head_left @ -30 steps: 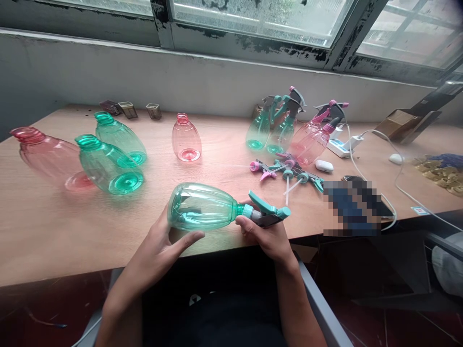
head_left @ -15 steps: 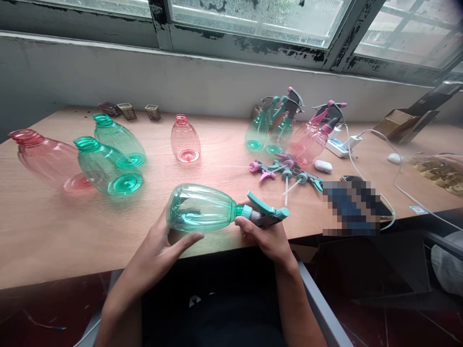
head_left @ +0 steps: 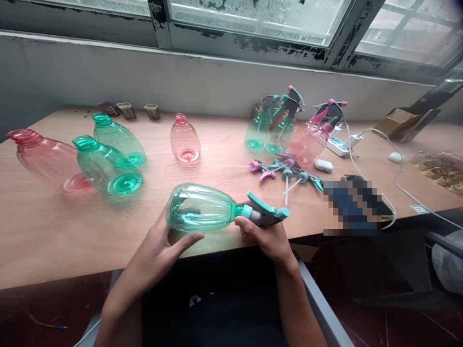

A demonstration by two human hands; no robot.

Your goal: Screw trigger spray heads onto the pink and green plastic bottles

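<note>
A clear green spray bottle (head_left: 202,208) lies on its side between my hands above the table's front edge, its base to the left. My left hand (head_left: 167,243) cradles the base end from below, the thumb along the near side and the other fingers hidden behind the bottle. The teal and grey trigger head (head_left: 265,212) sits on the bottle's neck. My right hand (head_left: 263,236) grips it there, thumb against the collar. Beyond lies a pile of loose pink and teal trigger heads (head_left: 287,171) with thin tubes. A headless pink bottle (head_left: 185,140) stands behind the held one.
On the left stand two headless green bottles (head_left: 108,166) and a pink one (head_left: 47,159). Several bottles with heads (head_left: 277,127) are grouped at the back right. A power strip (head_left: 338,147), white cables, a white earphone case (head_left: 323,166) and a phone (head_left: 383,207) lie to the right.
A hand at the far right, over the bag of golden-brown pieces, has gone out of view. My hands and the green spray bottle look the same.
</note>
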